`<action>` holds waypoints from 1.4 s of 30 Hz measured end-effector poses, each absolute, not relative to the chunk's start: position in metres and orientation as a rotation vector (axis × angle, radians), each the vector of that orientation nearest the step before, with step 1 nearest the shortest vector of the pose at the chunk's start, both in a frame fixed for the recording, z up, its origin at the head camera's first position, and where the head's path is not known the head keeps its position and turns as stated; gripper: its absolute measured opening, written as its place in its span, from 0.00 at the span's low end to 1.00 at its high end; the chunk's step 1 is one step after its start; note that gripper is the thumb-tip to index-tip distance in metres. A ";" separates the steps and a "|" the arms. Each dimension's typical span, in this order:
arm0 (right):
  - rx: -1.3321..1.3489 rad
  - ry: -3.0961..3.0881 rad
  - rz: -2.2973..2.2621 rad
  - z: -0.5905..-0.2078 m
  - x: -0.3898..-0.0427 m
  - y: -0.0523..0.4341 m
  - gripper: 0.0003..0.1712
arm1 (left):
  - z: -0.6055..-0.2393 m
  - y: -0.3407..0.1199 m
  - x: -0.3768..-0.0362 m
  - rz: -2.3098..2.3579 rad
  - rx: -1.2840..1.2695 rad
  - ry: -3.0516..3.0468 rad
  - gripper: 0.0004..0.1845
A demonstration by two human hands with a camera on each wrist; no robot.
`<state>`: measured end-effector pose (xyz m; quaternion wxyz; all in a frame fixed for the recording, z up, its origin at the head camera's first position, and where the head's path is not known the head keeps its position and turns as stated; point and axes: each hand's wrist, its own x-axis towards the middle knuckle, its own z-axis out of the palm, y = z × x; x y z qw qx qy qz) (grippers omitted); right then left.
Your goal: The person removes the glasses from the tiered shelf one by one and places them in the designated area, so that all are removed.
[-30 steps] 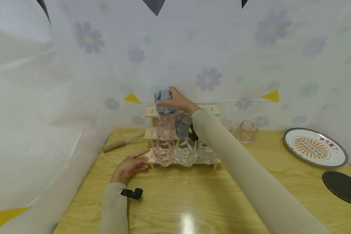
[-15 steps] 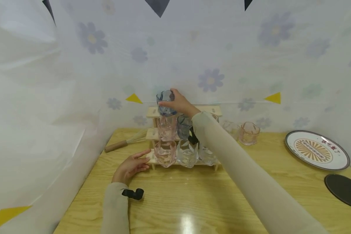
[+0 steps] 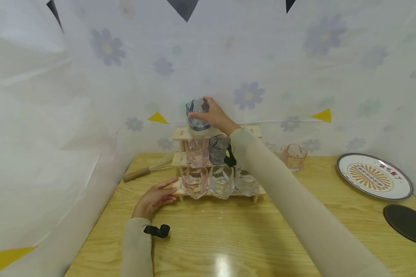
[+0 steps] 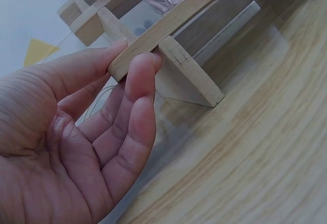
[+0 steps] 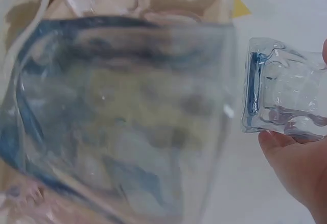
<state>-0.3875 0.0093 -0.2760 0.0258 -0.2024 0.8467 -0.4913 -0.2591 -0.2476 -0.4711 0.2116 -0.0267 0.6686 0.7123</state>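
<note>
In the head view, my right hand [image 3: 219,116] grips a light blue drinking glass [image 3: 197,122] by its side, over the left end of the top shelf of a three-step wooden rack [image 3: 178,159]. The right wrist view shows my thumb along the side of this glass [image 5: 286,91]. My left hand [image 3: 155,200] pinches the left end of the lowest shelf board [image 4: 179,19] between thumb and fingers. A pink glass [image 3: 197,153] and a grey-blue glass [image 3: 218,149] stand on the middle shelf. Along the lowest sit another pink glass [image 3: 195,184] and two clear glasses [image 3: 221,182].
A whisk [image 3: 138,174] lies left of the rack on the wooden table [image 3: 208,238]. To the right stands a peach-coloured glass [image 3: 294,157], with a clear one partly behind my sleeve. Farther right are a patterned plate [image 3: 371,177] and a black disc [image 3: 407,224].
My right hand has raised the blue glass a little above the top shelf, where it was lower before. The left hand has kept its hold on the board.
</note>
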 end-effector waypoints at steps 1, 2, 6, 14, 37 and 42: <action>-0.623 2.616 -1.529 -0.273 -0.388 0.013 0.56 | -0.472 -0.247 -0.260 1.976 -0.070 1.859 0.33; -0.621 2.613 -1.544 -0.271 -0.389 0.017 0.56 | -0.472 -0.248 -0.260 1.974 -0.069 1.860 0.33; -0.620 2.618 -1.584 -0.261 -0.391 0.036 0.56 | -0.473 -0.247 -0.262 1.970 -0.064 1.861 0.33; -0.587 2.664 -1.597 -0.241 -0.389 0.088 0.54 | -0.471 -0.251 -0.264 1.950 -0.064 1.887 0.33; -0.334 2.795 -1.603 -0.255 -0.357 0.235 0.53 | -0.470 -0.274 -0.259 1.959 -0.042 1.869 0.33; -0.245 2.775 -1.651 -0.272 -0.354 0.259 0.55 | -0.470 -0.276 -0.257 1.961 -0.046 1.871 0.32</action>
